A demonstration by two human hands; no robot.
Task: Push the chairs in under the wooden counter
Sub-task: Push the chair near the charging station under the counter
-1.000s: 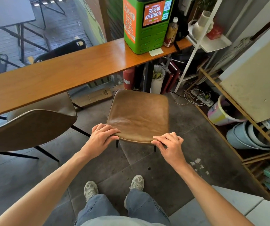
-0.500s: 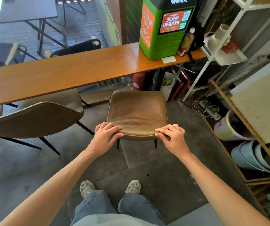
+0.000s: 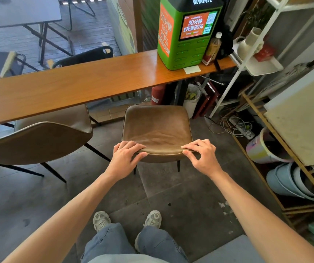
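Observation:
A brown leather chair (image 3: 157, 128) stands in front of me, facing the long wooden counter (image 3: 72, 90). Its seat's far edge lies just at the counter's front edge. My left hand (image 3: 126, 156) grips the left part of the chair's top edge, fingers curled over it. My right hand (image 3: 202, 155) holds the right part of the same edge with its fingertips. A second brown chair (image 3: 36, 141) stands to the left, its seat partly under the counter and its back sticking out.
A green charging kiosk (image 3: 187, 33) and a bottle (image 3: 212, 48) stand on the counter's right end. A white shelf frame (image 3: 247, 59), cables (image 3: 233, 126), buckets (image 3: 285, 179) and a wooden rack (image 3: 277, 145) crowd the right. A red extinguisher (image 3: 157, 94) stands under the counter.
The chair has slid forward toward the counter with both hands on its top edge. I have stepped after it, so the counter and kiosk look closer.

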